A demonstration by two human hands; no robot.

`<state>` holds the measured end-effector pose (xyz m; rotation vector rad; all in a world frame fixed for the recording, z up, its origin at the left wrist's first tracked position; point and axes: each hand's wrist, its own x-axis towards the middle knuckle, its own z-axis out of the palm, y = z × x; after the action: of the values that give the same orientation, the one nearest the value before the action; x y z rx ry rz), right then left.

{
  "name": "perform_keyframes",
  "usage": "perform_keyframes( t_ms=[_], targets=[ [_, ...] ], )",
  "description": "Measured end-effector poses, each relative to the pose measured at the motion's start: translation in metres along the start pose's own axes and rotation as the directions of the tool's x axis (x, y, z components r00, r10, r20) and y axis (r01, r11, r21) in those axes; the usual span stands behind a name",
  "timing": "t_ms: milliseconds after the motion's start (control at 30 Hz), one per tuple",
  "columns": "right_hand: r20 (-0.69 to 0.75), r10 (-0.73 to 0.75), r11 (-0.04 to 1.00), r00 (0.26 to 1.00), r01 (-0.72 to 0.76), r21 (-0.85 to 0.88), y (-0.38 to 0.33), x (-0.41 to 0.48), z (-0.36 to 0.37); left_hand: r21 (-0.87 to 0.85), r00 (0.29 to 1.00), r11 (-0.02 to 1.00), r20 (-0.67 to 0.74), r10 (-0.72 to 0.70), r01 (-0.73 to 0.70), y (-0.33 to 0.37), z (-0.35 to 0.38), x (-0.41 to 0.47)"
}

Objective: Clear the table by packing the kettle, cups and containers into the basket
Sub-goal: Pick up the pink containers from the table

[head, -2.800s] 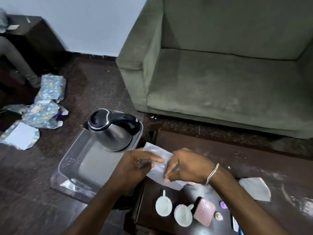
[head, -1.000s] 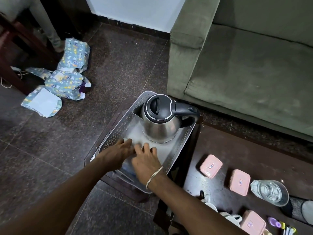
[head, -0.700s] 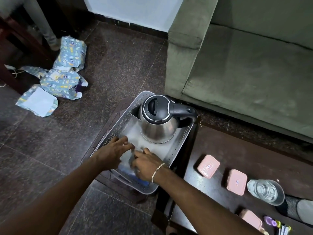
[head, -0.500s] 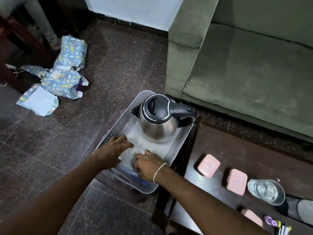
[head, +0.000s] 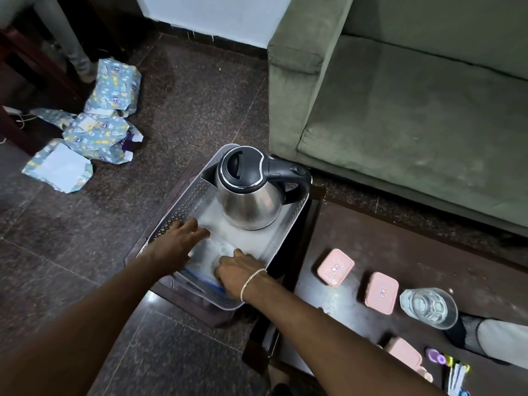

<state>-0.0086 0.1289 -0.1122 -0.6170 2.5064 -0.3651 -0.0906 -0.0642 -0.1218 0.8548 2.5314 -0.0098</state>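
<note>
A steel kettle [head: 251, 192] with a black lid and handle stands upright at the far end of the grey perforated basket [head: 183, 207], which sits on the floor left of the dark table [head: 400, 247]. A clear plastic bag [head: 213, 248] lies on the basket floor in front of the kettle. My left hand [head: 174, 247] rests flat on its left side, fingers spread. My right hand [head: 237, 270] is curled down over the bag's near end. Three pink lidded containers [head: 335, 267] [head: 381, 292] [head: 403, 352] and a clear glass cup [head: 428, 307] sit on the table.
A green sofa [head: 400, 110] stands just beyond the basket and table. Crumpled patterned wrapping paper [head: 97, 130] lies on the floor at the left. Small purple caps and pens [head: 454, 372] sit at the table's near right. A person's socked foot [head: 491, 341] rests at the right edge.
Both hands carried the clear bag from above the table down into the basket. Over the last second my right hand slid toward the basket's near edge; the left stayed on the bag.
</note>
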Motion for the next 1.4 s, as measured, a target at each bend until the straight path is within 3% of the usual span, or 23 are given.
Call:
perform_keyframes(
  t_ms=[133,267,400,533,667,767,867,1167,1267,1400],
  targets=[
    [-0.106,-0.039,0.999,0.994,0.041,0.015,0.005,-0.02,-0.005,-0.035,0.998,0.997,-0.006,-0.064,0.064,0.011,-0.007,-0.004],
    [-0.382,-0.063,0.99,0.922,0.107,0.094,0.023,-0.062,-0.013,-0.047,0.98,0.994,-0.165,-0.108,0.102,0.039,-0.014,-0.016],
    [-0.612,0.014,0.979,0.791,0.115,0.17,0.053,-0.117,-0.011,0.024,0.918,0.999,-0.395,0.043,-0.036,0.09,-0.029,-0.032],
    [-0.666,0.124,0.969,0.736,0.055,0.241,0.101,-0.175,0.005,0.063,0.886,0.988,-0.437,0.157,-0.144,0.155,-0.037,-0.034],
    [-0.608,0.279,0.956,0.743,-0.154,0.25,0.151,-0.224,0.029,0.063,0.9,0.972,-0.368,0.234,-0.227,0.222,-0.031,-0.009],
    [-0.406,0.451,0.892,0.795,-0.402,0.206,0.183,-0.245,0.048,0.02,0.939,0.964,-0.221,0.263,-0.266,0.263,-0.015,0.021],
    [-0.282,0.529,0.845,0.8,-0.528,0.086,0.207,-0.256,0.069,0.059,0.96,0.963,-0.081,0.269,-0.264,0.296,0.005,0.05],
    [-0.153,0.503,0.856,0.85,-0.515,-0.043,0.247,-0.242,0.103,0.171,0.979,0.976,0.173,0.104,-0.134,0.321,0.055,0.131],
    [-0.156,0.491,0.862,0.857,-0.504,-0.052,0.249,-0.236,0.107,0.178,0.972,0.966,0.173,0.159,-0.19,0.322,0.064,0.142],
    [-0.224,0.493,0.856,0.841,-0.514,-0.046,0.246,-0.238,0.108,0.162,0.974,0.96,0.048,0.223,-0.228,0.319,0.059,0.135]
  ],
)
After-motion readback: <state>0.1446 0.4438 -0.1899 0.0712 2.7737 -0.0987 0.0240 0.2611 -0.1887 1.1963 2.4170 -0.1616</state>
